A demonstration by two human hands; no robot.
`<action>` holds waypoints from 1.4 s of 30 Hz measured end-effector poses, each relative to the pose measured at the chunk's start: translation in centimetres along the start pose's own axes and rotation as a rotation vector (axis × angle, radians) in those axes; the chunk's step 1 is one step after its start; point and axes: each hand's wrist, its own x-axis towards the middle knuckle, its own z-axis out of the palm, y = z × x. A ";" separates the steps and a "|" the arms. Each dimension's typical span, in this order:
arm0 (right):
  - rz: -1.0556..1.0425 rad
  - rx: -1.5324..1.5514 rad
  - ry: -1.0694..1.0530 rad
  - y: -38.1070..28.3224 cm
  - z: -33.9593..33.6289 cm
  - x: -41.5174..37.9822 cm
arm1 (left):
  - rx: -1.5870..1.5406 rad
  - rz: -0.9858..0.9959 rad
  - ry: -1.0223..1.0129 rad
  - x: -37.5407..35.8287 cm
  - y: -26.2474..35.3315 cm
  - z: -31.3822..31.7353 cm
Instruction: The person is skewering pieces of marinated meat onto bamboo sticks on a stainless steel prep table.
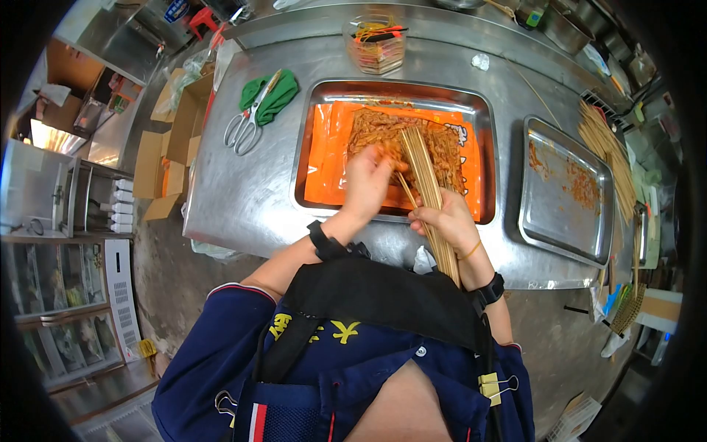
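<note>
A thick bundle of bamboo skewers (pixel 421 166) is gripped in my right hand (pixel 451 221), its upper ends leaning over the tray. One skewer (pixel 406 188) stands apart from the bundle on its left side. My left hand (pixel 366 182) is closed, its fingertips pinching a piece of marinated meat (pixel 394 155) right at that single skewer's tip. Under both hands is a metal tray (pixel 486 140) with an orange plastic bag (pixel 324 158) lying in it. Sliced, sauce-coated meat (pixel 368 129) is heaped on the bag, partly hidden by the skewers and my left hand.
Scissors (pixel 254 118) lie on a green cloth (pixel 278 99) at the left. A clear container (pixel 375 55) stands behind the tray. On the right are a sauce-stained tray (pixel 563 214) and loose skewers (pixel 607 155). A cardboard box (pixel 166 158) sits beyond the steel table's (pixel 221 191) left edge.
</note>
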 end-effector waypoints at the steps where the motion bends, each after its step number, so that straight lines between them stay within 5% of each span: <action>1: -0.002 0.006 0.002 0.0 0.0 0.0 | 0.035 0.038 0.011 -0.5 -0.7 0.5; 9: -0.011 -0.045 0.015 0.0 0.0 0.1 | -0.173 -0.364 0.097 2.1 0.4 -1.1; 22: -0.006 0.022 -0.055 -0.2 -0.6 -0.1 | -0.593 -0.930 -0.124 4.7 -0.6 -4.0; 42: -0.019 0.020 -0.049 -0.1 -0.5 -0.1 | -0.354 -0.523 -0.034 2.5 0.9 -1.4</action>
